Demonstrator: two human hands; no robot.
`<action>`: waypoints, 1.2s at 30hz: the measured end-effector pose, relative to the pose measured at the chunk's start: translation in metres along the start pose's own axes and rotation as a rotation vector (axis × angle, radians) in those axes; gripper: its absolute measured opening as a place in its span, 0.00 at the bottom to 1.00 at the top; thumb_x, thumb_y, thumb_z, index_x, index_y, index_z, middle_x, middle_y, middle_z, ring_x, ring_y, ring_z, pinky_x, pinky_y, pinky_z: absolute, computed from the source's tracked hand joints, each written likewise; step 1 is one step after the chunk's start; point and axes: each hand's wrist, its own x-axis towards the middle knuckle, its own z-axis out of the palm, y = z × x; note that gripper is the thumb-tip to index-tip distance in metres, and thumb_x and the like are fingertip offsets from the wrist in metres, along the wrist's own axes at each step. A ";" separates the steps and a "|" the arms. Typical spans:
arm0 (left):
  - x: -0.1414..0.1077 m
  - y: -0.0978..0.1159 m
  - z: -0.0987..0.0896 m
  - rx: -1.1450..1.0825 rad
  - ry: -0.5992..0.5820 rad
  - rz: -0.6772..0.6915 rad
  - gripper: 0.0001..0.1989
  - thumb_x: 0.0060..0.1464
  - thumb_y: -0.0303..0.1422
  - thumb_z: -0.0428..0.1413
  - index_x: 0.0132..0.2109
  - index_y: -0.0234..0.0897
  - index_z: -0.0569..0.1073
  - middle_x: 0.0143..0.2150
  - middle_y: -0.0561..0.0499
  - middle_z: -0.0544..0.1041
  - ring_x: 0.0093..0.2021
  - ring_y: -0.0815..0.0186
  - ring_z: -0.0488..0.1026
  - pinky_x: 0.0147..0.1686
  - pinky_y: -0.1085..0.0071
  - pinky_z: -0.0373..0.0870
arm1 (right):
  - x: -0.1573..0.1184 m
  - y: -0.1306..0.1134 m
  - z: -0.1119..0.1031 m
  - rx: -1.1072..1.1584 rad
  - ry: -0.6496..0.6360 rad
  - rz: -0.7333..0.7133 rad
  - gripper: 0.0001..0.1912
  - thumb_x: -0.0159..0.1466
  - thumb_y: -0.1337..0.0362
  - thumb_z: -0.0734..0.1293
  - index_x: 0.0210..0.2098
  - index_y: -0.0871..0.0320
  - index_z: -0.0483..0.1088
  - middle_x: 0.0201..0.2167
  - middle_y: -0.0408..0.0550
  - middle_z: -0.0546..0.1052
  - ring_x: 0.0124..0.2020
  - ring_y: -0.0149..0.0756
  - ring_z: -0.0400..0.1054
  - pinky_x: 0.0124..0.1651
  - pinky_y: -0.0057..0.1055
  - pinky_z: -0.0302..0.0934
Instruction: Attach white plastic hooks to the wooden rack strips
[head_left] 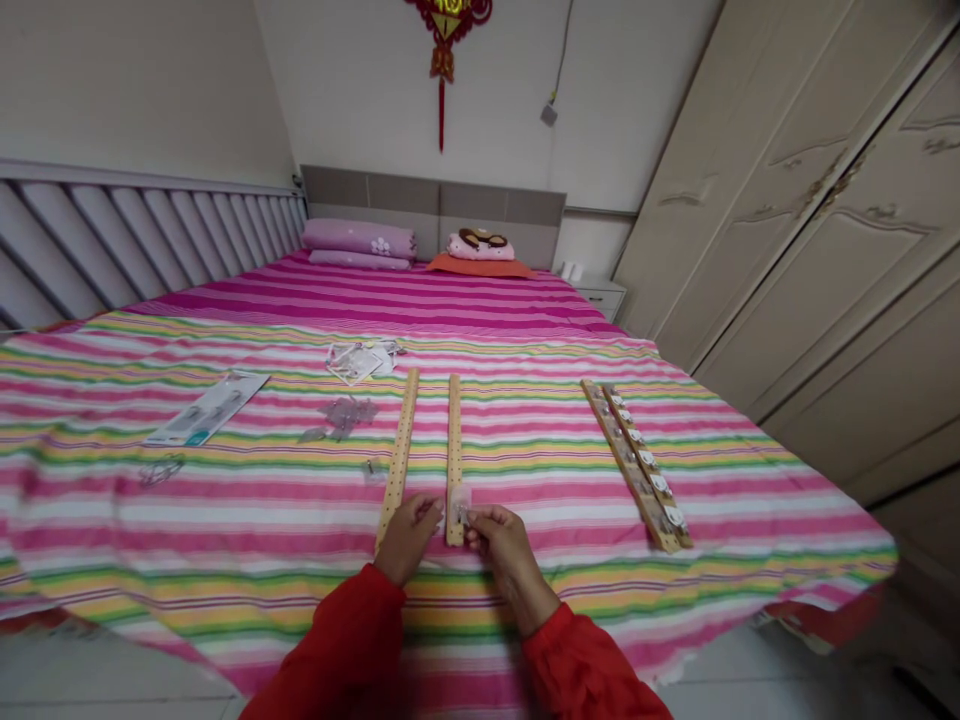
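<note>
My right hand (504, 548) pinches a small clear adhesive hook (460, 500) against the near end of a perforated wooden strip (454, 430). My left hand (407, 538) is closed, thumb and fingertips together, just left of that strip. What it holds, if anything, is too small to make out. Under and beyond the left hand lies a second perforated wooden strip (403, 440), roughly parallel to the first. One loose clear hook (372, 470) lies left of this second strip. Farther left is a pile of clear adhesive pieces (347, 415).
On the right lie two wooden strips, one with clear hooks (621, 445) and one with white hooks (651, 465). A hook package (210, 408), some thin metal pieces (161, 468) and opened packets (360, 360) lie left on the striped sheet (525, 440). A wardrobe (810, 220) stands right.
</note>
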 end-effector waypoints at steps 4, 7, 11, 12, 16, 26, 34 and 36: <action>0.004 -0.007 0.002 -0.006 -0.008 -0.058 0.18 0.41 0.48 0.58 0.31 0.35 0.73 0.29 0.50 0.76 0.32 0.63 0.74 0.34 0.69 0.70 | 0.002 0.004 -0.001 -0.017 0.024 0.008 0.11 0.39 0.65 0.74 0.21 0.63 0.73 0.12 0.42 0.72 0.14 0.25 0.62 0.18 0.21 0.57; 0.006 -0.010 0.004 -0.015 -0.011 -0.095 0.17 0.40 0.46 0.58 0.31 0.36 0.73 0.29 0.50 0.76 0.33 0.63 0.74 0.34 0.68 0.70 | 0.003 0.007 -0.001 -0.026 0.031 0.003 0.09 0.39 0.66 0.74 0.20 0.62 0.73 0.12 0.41 0.71 0.13 0.25 0.62 0.17 0.21 0.57; 0.008 -0.012 0.006 -0.001 0.007 -0.080 0.16 0.41 0.45 0.58 0.31 0.36 0.73 0.28 0.51 0.76 0.31 0.63 0.74 0.31 0.69 0.69 | 0.005 0.010 0.000 -0.035 0.036 -0.019 0.09 0.40 0.66 0.73 0.21 0.62 0.72 0.12 0.41 0.71 0.13 0.25 0.62 0.17 0.21 0.57; 0.008 -0.012 0.007 0.009 0.013 -0.077 0.16 0.41 0.45 0.58 0.30 0.36 0.73 0.27 0.51 0.76 0.30 0.64 0.73 0.30 0.70 0.68 | 0.005 0.010 0.000 -0.038 0.041 -0.021 0.09 0.40 0.66 0.73 0.21 0.62 0.72 0.12 0.41 0.72 0.13 0.25 0.62 0.17 0.22 0.57; 0.010 -0.012 0.009 0.070 0.052 -0.056 0.16 0.40 0.45 0.57 0.28 0.36 0.72 0.23 0.52 0.74 0.26 0.64 0.71 0.25 0.71 0.65 | 0.005 0.009 0.001 -0.046 0.049 -0.015 0.08 0.39 0.66 0.72 0.20 0.62 0.71 0.12 0.41 0.72 0.13 0.26 0.62 0.16 0.22 0.57; 0.014 -0.014 0.011 0.166 0.109 -0.003 0.11 0.41 0.41 0.56 0.27 0.37 0.70 0.24 0.51 0.75 0.27 0.62 0.73 0.30 0.68 0.67 | 0.006 0.012 0.001 -0.078 0.050 -0.020 0.07 0.39 0.66 0.71 0.19 0.61 0.70 0.10 0.41 0.71 0.12 0.26 0.62 0.16 0.22 0.57; 0.013 -0.013 0.012 0.081 0.116 -0.048 0.13 0.38 0.42 0.59 0.25 0.37 0.69 0.20 0.53 0.72 0.24 0.65 0.71 0.25 0.71 0.65 | 0.004 0.014 0.003 -0.109 0.050 -0.026 0.08 0.42 0.65 0.70 0.20 0.60 0.68 0.10 0.41 0.71 0.12 0.27 0.61 0.16 0.22 0.54; 0.013 -0.014 0.012 0.056 0.110 -0.068 0.14 0.38 0.43 0.60 0.26 0.37 0.69 0.20 0.54 0.71 0.23 0.65 0.71 0.24 0.71 0.64 | 0.004 0.013 0.004 -0.120 0.052 -0.029 0.07 0.42 0.65 0.70 0.20 0.59 0.67 0.09 0.41 0.71 0.11 0.27 0.60 0.15 0.22 0.53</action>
